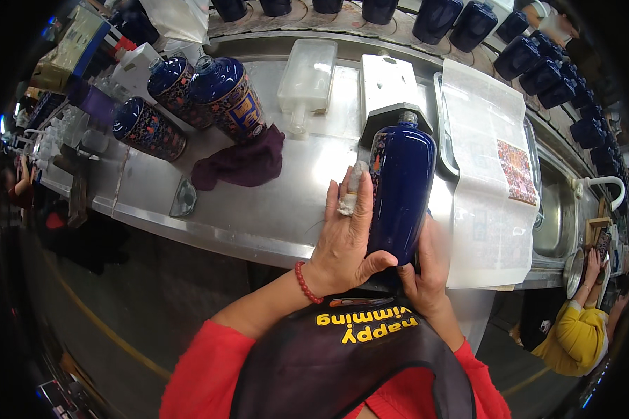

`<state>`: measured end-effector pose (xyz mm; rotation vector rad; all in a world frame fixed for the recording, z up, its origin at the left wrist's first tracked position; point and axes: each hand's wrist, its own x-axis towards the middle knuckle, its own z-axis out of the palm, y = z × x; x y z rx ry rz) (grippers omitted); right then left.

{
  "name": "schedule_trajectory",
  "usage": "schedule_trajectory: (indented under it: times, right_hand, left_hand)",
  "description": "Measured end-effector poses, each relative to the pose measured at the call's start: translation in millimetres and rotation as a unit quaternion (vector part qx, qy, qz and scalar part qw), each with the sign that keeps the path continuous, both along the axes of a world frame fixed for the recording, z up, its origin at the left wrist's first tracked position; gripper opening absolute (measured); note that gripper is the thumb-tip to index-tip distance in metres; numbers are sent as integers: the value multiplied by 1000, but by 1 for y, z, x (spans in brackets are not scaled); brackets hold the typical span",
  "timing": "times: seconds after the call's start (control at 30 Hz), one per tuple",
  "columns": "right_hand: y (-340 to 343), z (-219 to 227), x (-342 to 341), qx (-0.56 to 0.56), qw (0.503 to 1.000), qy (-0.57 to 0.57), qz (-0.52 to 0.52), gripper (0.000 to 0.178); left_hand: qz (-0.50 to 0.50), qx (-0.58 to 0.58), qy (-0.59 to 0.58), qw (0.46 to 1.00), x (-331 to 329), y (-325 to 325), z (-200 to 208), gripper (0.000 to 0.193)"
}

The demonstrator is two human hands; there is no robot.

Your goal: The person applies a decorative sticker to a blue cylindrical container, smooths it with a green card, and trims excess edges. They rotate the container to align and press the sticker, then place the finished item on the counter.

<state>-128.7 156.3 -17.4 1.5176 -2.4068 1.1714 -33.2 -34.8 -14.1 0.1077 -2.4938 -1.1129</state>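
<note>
A glossy dark blue bottle (403, 185) lies tilted in front of me, its clear neck pointing away and a patterned decoration along its left side. My left hand (349, 227) rests against that left side with fingers stretched out and the thumb near the bottle's base. White wrapping covers one finger. Around the lower right of the bottle, my right hand (428, 269) is closed; its far fingers are hidden behind the glass. Just beyond the bottle's neck is a dark angular holder (376, 120). A patterned transfer sheet (517, 171) lies on white paper (475, 230) to the right.
Several decorated blue bottles (227, 98) stand at the left, near a purple cloth (248, 164). A clear plastic container (309, 73) lies behind. Plain blue bottles line a conveyor (258, 28) at the far edge. A sink (552, 216) and a person in yellow (580, 335) are right.
</note>
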Motion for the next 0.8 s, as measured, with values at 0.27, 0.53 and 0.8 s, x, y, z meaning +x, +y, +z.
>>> schedule_trajectory:
  times: [0.27, 0.53, 0.8]
  right_hand:
    - [0, 2, 0, 10, 999, -32, -4, 66]
    - [0, 1, 1, 5, 1000, 4, -5, 66]
    - [0, -1, 2, 10, 999, -43, -10, 65]
  left_hand:
    - [-74, -21, 53, 996, 1, 13, 19, 115]
    - [27, -23, 19, 999, 11, 9, 1, 113]
    - [19, -85, 41, 995, 9, 16, 17, 107]
